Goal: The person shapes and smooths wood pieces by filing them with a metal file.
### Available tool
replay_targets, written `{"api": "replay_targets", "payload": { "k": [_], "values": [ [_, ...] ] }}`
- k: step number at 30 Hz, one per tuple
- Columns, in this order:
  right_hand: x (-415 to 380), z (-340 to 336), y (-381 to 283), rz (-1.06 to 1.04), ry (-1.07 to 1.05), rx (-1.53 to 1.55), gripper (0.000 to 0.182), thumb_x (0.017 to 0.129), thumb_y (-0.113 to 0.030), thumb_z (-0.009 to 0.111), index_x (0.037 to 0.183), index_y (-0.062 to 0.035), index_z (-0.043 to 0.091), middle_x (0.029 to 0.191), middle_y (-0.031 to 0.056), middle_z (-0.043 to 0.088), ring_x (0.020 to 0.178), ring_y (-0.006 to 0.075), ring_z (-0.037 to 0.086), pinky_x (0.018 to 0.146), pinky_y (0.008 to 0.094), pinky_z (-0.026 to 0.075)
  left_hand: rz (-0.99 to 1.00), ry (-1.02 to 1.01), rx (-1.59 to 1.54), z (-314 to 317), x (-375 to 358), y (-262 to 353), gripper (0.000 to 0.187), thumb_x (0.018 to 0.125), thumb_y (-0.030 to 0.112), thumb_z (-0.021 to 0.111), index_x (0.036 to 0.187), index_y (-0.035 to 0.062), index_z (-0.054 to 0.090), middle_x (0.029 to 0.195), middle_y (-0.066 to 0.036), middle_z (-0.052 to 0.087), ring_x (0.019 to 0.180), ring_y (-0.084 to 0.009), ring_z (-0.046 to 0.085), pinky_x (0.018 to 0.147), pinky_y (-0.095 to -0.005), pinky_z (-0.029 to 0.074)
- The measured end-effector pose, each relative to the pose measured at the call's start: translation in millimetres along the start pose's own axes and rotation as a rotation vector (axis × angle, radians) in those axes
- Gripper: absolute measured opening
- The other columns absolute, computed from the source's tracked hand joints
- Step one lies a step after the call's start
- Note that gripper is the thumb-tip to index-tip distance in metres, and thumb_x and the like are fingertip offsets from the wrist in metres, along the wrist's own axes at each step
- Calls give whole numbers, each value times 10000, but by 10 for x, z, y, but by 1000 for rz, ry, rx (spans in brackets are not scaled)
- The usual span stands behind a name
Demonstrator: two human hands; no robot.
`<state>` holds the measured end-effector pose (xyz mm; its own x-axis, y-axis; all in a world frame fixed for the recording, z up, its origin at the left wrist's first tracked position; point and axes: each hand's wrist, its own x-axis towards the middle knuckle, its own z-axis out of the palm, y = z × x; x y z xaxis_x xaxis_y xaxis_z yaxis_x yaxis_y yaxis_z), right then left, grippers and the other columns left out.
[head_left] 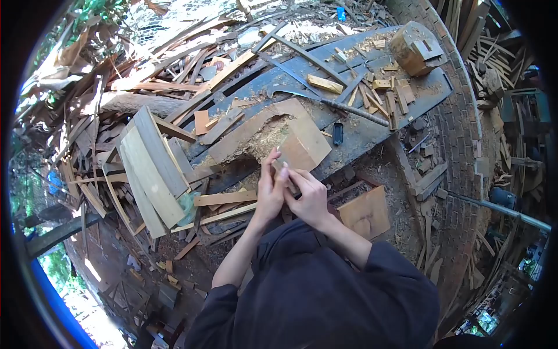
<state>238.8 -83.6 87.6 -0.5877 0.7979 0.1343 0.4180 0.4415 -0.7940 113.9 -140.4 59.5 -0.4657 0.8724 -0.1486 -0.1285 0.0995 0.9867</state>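
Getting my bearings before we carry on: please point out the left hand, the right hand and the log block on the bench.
Left hand (269, 196): head view, middle of the hand.
Right hand (310, 196): head view, back of the hand.
Log block (406, 54): head view, left part of its surface.

Dark loose top (331, 285); sleeves (401, 267) ending near elbows; forearms (239, 253) bare.

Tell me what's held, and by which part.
The left hand and right hand hold a small piece, apparently wood; exactly where it's gripped cannot be told.
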Motion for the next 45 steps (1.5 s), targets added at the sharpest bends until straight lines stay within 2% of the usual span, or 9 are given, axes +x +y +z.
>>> {"api": "replay_targets", "payload": {
  "k": [5,8,13,20,23,30,33,38,45],
  "values": [
    [701,-482,1004,149,-465,573,481,952,-353,743,1308,-33,699,1251,159,740,1169,281,703,1048,386,508,-41,274,237,-55,404,185,322,1077,225,315,1216,19,520,1331,-174,630,1243,-242,566,1110,-386,404],
    [1378,-199,2486,165,-76,-59,446,952,-376,725,1184,5,732,1163,169,759,1115,337,707,1038,427,505,-53,294,276,-118,583,218,281,1081,251,298,1126,56,495,1249,-170,667,1205,-239,570,1106,-386,399],
    [2129,170,4394,244,-139,-752,759,918,-509,716,1455,-5,533,1521,198,524,1449,398,417,1171,661,295,-8,298,292,-243,1039,178,292,1079,286,305,1098,52,478,1242,-155,675,1201,-234,537,1123,-392,350],
    [2433,559,4962,103,-439,-898,337,874,-327,758,1071,-57,723,1111,112,741,1216,288,612,986,532,460,56,301,274,-244,1722,143,263,1068,305,319,1128,87,453,1273,-200,659,1184,-270,582,1099,-418,426],
    [2477,509,4889,119,-463,-887,266,834,-155,730,1073,-43,697,1007,142,756,1079,320,697,930,514,517,23,319,266,-187,1851,148,270,1073,307,313,1137,86,455,1278,-201,658,1242,-283,573,1124,-430,415],
    [2414,187,3974,331,-562,-476,533,838,-394,813,1106,-20,545,925,257,738,946,441,724,823,520,572,-59,583,-185,232,1974,333,250,1081,294,332,1055,94,479,1257,-214,674,1385,-336,516,1177,-486,363],
    [2141,181,3545,406,-435,-273,633,947,-601,642,1160,-6,678,933,264,745,917,442,729,829,530,554,99,615,-249,189,1989,67,230,1065,260,387,908,106,455,1006,-155,684,1177,-307,604,1126,-481,390],
    [1736,217,3282,551,-654,150,479,1013,-468,604,1063,2,681,848,214,734,843,406,726,769,465,547,274,576,-500,139,2144,27,233,950,179,489,753,132,375,691,-37,401,734,-192,427,893,-390,411],
    [1417,292,3014,417,-600,244,468,1038,-403,597,1333,-40,576,897,190,734,842,358,734,775,451,531,281,485,-441,-33,2208,-10,218,920,165,492,742,123,374,689,-51,427,742,-193,453,862,-380,403]
  ]
}}
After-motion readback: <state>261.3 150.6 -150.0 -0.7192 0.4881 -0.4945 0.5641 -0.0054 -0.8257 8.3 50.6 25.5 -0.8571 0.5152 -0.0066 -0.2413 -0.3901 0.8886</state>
